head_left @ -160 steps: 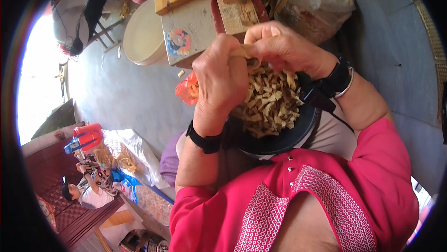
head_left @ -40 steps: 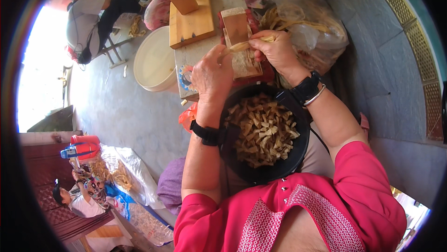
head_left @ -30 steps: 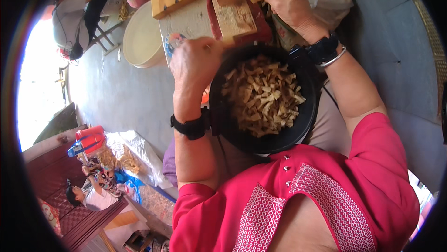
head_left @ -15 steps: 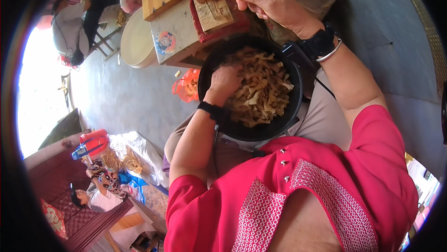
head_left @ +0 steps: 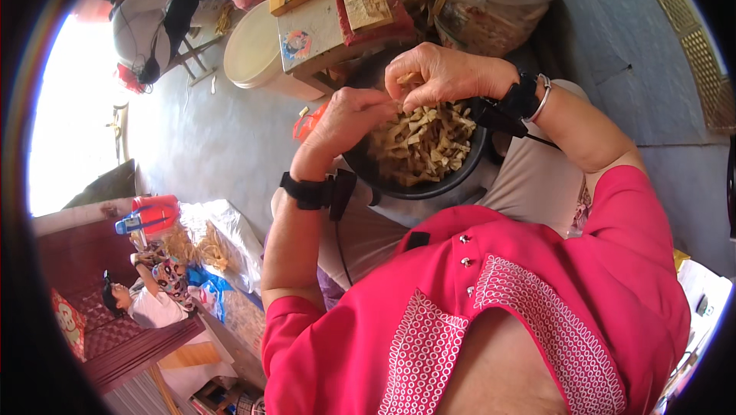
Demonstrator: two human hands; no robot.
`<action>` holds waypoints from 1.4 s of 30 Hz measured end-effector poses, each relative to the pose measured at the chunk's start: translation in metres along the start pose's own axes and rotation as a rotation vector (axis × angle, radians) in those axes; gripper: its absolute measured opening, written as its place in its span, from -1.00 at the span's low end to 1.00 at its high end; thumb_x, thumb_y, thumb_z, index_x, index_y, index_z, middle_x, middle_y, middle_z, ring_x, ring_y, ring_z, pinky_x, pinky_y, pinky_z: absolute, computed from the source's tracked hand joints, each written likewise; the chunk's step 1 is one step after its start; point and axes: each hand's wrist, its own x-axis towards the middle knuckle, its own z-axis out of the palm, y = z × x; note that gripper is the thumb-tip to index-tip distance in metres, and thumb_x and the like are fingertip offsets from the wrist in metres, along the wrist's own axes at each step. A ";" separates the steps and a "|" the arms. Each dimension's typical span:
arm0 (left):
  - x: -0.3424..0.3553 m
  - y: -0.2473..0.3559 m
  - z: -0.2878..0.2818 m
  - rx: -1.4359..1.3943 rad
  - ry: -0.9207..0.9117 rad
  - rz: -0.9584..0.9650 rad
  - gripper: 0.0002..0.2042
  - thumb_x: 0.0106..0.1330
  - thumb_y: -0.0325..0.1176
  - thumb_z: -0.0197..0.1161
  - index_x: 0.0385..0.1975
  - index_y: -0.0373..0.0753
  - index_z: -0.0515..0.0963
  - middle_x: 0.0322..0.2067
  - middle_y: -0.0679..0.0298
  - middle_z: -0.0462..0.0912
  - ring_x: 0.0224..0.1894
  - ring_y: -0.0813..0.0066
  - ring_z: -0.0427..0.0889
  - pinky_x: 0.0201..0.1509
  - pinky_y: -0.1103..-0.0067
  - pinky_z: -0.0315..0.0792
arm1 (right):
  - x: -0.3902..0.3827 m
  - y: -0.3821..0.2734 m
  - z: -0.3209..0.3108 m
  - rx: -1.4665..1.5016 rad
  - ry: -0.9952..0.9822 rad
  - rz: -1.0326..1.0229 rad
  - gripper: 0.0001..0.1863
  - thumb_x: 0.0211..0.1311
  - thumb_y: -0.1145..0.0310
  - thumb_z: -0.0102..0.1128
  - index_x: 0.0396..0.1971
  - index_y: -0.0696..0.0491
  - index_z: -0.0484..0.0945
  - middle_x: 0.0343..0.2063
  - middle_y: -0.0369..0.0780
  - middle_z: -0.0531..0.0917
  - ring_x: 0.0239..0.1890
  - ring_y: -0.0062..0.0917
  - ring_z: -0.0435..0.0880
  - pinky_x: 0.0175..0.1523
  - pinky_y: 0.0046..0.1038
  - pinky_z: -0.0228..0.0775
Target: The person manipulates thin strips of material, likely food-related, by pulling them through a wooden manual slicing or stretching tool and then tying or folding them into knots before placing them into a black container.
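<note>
A: Where are the person's hands?

B: Both meet above a black bowl (head_left: 414, 185) on the lap, heaped with tan cut strips (head_left: 422, 143). The left hand (head_left: 345, 120) and right hand (head_left: 437, 77) are curled, fingertips pinching one small strip (head_left: 404, 80) between them.

A: Which step is that?

B: Likely working a single piece; next it needs a steady grip.

A: Anything unclear?

B: The pinched piece is mostly hidden by fingers. The low desk (head_left: 318, 31) beyond is cut off.

Left hand (head_left: 346, 117) and right hand (head_left: 437, 75) raised close together, fingers curled, fingertips nearly meeting
</note>
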 end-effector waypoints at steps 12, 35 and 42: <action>-0.055 0.068 0.030 -0.116 0.069 0.146 -0.75 0.20 -0.30 0.13 -0.52 -0.41 0.53 -0.70 0.39 0.44 -0.60 0.72 0.36 -0.53 0.69 0.25 | -0.047 -0.082 0.037 0.110 0.159 -0.067 -0.84 -0.12 0.65 0.05 -0.59 0.08 0.30 -0.70 -0.45 0.28 -0.62 -0.83 0.22 -0.57 -0.68 -0.01; -0.047 0.002 0.080 0.012 0.580 0.125 -0.72 0.23 -0.22 0.14 -0.30 -0.35 0.55 -0.48 0.01 0.60 -0.48 0.29 0.59 -0.37 0.50 0.43 | -0.024 0.015 0.077 0.405 0.184 0.550 -0.82 0.01 0.49 -0.04 -0.35 0.14 0.46 -0.51 -0.34 0.49 -0.55 -0.71 0.42 -0.50 -0.68 0.26; -0.066 -0.042 0.043 -0.708 0.632 -0.236 -0.93 0.12 -0.49 0.14 -0.49 -0.35 0.53 -0.67 0.34 0.50 -0.66 0.67 0.45 -0.61 0.71 0.34 | 0.017 0.018 0.100 0.418 0.154 0.362 -0.70 0.24 0.21 0.03 -0.23 0.17 0.49 -0.38 -0.34 0.55 -0.30 -0.64 0.49 -0.18 -0.59 0.34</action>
